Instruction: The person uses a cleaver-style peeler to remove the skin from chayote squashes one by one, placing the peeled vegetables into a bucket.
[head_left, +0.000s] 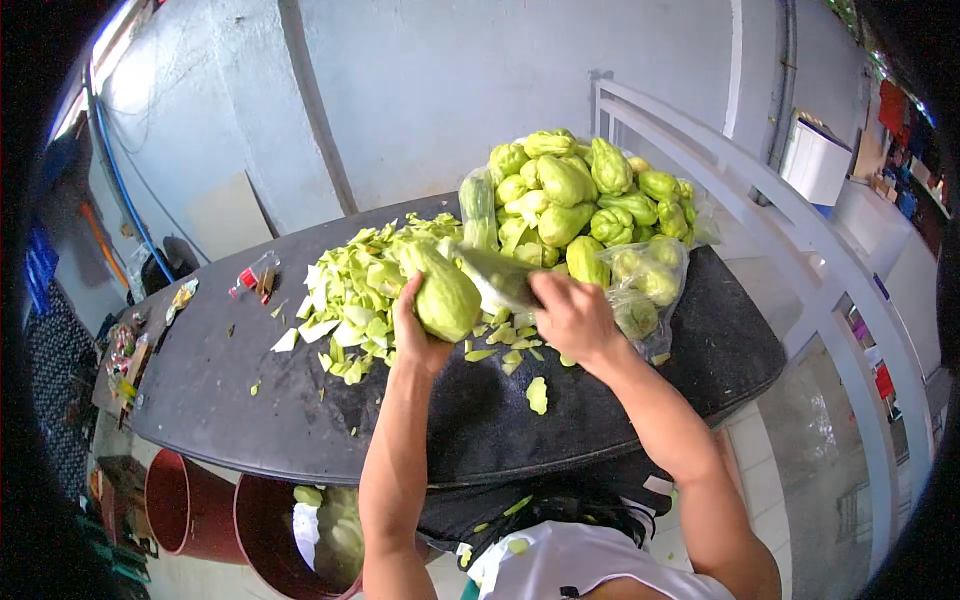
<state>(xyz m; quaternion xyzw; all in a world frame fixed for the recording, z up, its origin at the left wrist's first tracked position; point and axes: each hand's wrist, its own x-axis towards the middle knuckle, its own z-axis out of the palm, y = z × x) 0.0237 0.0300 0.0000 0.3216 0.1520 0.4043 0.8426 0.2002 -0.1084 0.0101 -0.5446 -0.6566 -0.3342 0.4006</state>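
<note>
My left hand (420, 337) grips a pale green chayote (444, 292) from below, above the dark tabletop. In my right hand (574, 315) is a broad-bladed knife (499, 279), its blade blurred and pointing left toward the chayote's upper right side. Whether the edge touches the chayote I cannot tell. Behind and left of the held chayote lies a heap of green peelings (352, 277). Whole chayotes (566, 184) are piled at the back right, with clear plastic around the bottom of the pile. Loose peel scraps (536, 395) lie below the knife.
The black table (247, 390) has a rounded front edge. At its left lie a plastic bottle with a red label (255, 276) and some wrappers (181, 296). Below stand dark red tubs (166, 499), one holding water and pale pieces. A white metal railing (814, 277) runs along the right.
</note>
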